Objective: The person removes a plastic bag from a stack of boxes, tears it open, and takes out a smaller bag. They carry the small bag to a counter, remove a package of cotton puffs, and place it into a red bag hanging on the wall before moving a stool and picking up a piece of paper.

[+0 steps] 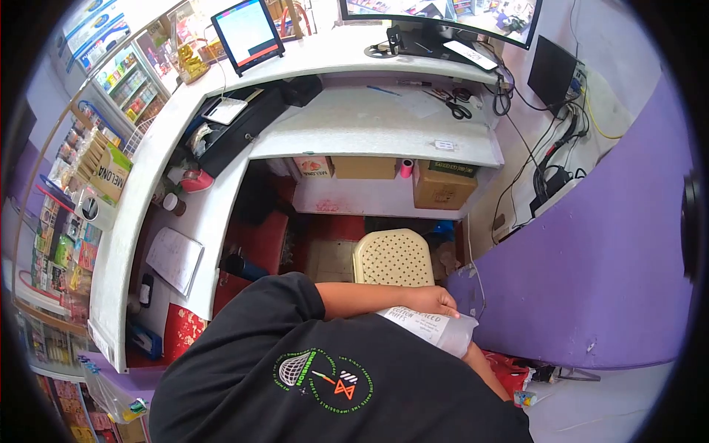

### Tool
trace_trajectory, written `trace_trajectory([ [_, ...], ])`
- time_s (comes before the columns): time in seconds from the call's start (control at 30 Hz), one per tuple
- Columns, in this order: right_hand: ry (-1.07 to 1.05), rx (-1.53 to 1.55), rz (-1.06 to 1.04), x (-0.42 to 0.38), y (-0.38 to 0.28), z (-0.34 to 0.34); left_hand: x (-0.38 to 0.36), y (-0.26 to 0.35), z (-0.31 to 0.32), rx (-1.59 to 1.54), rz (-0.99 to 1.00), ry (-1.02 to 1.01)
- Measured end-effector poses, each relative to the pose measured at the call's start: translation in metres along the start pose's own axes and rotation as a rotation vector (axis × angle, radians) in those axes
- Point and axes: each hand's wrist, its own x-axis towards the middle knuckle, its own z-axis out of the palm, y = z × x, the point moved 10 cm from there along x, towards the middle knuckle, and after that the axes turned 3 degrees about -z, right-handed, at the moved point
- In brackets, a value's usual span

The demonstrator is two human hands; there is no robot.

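A translucent white plastic container (456,336) with a printed label, on which "cotton puffs" can be read, lies tilted close against my body. My left hand (432,301), its arm crossing in front of my chest, has its fingers closed over the container's upper edge. Below the container's right end my right forearm shows, but the right hand is hidden behind the container and the sleeve. A cream plastic stool (393,257) with a dotted seat stands just beyond my left hand.
A white counter (354,122) curves around me, carrying scissors (458,109), a black cash drawer (240,129), a tablet (247,33) and a monitor (458,18). An open notebook (176,258) lies on the left shelf. Cables hang at right beside a purple partition (591,258). Cardboard boxes (443,184) sit underneath.
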Motion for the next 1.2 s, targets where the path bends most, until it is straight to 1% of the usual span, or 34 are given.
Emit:
trace_trajectory([
  [0.03, 0.005, 0.002, 0.009, -0.003, 0.001, -0.001, -0.001, 0.0, 0.003, 0.027, -0.005, -0.04],
  [0.07, 0.006, 0.003, 0.018, -0.005, 0.002, -0.001, -0.001, 0.0, 0.003, 0.023, -0.007, -0.031],
  [0.1, -0.003, 0.004, 0.025, -0.006, 0.001, 0.002, -0.002, 0.005, 0.003, 0.045, 0.034, -0.027],
  [0.13, -0.022, 0.005, 0.031, -0.004, 0.001, 0.007, -0.004, 0.008, -0.001, 0.069, 0.072, -0.012],
  [0.17, -0.049, 0.008, 0.037, -0.001, 0.0, 0.016, -0.003, 0.004, -0.006, 0.064, 0.064, 0.024],
  [0.23, -0.102, 0.018, 0.058, 0.004, 0.001, 0.036, 0.002, 0.0, -0.003, 0.151, 0.111, -0.015],
  [0.27, -0.121, 0.021, 0.07, 0.006, 0.003, 0.044, 0.003, -0.004, -0.009, 0.143, 0.101, 0.012],
  [0.33, -0.136, 0.023, 0.087, 0.011, 0.004, 0.051, 0.005, -0.003, -0.014, 0.168, 0.097, -0.031],
  [0.47, -0.09, 0.016, 0.111, 0.026, 0.001, 0.05, 0.005, -0.008, -0.033, 0.188, 0.059, -0.07],
  [0.53, -0.043, 0.021, 0.137, 0.035, -0.002, 0.06, -0.001, -0.014, -0.039, 0.147, 0.018, -0.096],
  [0.57, -0.021, 0.024, 0.148, 0.025, 0.003, 0.065, -0.004, -0.016, -0.042, 0.145, 0.019, -0.109],
  [0.63, 0.03, 0.034, 0.171, -0.058, 0.048, 0.032, -0.01, -0.026, -0.05, 0.209, -0.015, -0.122],
  [0.67, 0.068, 0.042, 0.185, -0.059, 0.05, 0.033, -0.015, -0.034, -0.05, 0.208, -0.013, -0.151],
  [0.7, 0.117, 0.047, 0.198, -0.07, 0.055, 0.035, -0.018, -0.039, -0.055, 0.241, 0.039, -0.123],
  [0.73, 0.175, 0.052, 0.209, -0.065, 0.054, 0.034, -0.018, -0.041, -0.059, 0.273, 0.097, -0.103],
  [0.77, 0.244, 0.058, 0.222, -0.024, 0.039, 0.034, -0.023, -0.043, -0.059, 0.287, 0.106, -0.128],
  [0.8, 0.32, 0.066, 0.238, -0.04, 0.047, 0.029, -0.029, -0.043, -0.061, 0.299, 0.117, -0.162],
  [0.83, 0.352, 0.042, 0.233, -0.042, 0.037, 0.026, -0.033, -0.046, -0.063, 0.362, 0.067, -0.212],
  [0.87, 0.308, -0.156, 0.198, -0.035, 0.014, 0.022, -0.037, -0.049, -0.064, 0.429, 0.023, -0.267],
  [0.9, 0.352, -0.334, 0.284, -0.044, 0.009, 0.001, -0.043, -0.042, -0.067, 0.409, 0.023, -0.27],
  [0.93, 0.518, -0.191, 0.187, -0.046, -0.014, -0.003, -0.049, -0.036, -0.068, 0.39, 0.02, -0.282],
  [0.97, 0.569, -0.009, 0.068, -0.048, -0.022, -0.013, -0.048, -0.036, -0.065, 0.383, 0.048, -0.3],
  [1.0, 0.614, 0.062, -0.012, -0.048, -0.026, -0.02, -0.046, -0.038, -0.059, 0.377, 0.074, -0.335],
  [1.03, 0.627, 0.075, -0.017, -0.041, -0.037, -0.013, -0.047, -0.037, -0.051, 0.33, 0.08, -0.402],
  [1.07, 0.5, -0.054, -0.076, -0.027, -0.053, 0.0, -0.048, -0.036, -0.046, 0.28, 0.078, -0.469],
  [1.1, 0.408, -0.082, -0.06, -0.017, -0.057, 0.016, -0.045, -0.04, -0.041, 0.363, 0.116, -0.531],
  [1.13, 0.293, 0.001, -0.033, -0.011, -0.041, 0.031, -0.042, -0.043, -0.034, 0.442, 0.164, -0.578],
  [1.2, 0.037, -0.108, 0.027, -0.008, -0.029, 0.065, -0.047, -0.008, -0.039, -0.093, 0.181, -0.433],
])
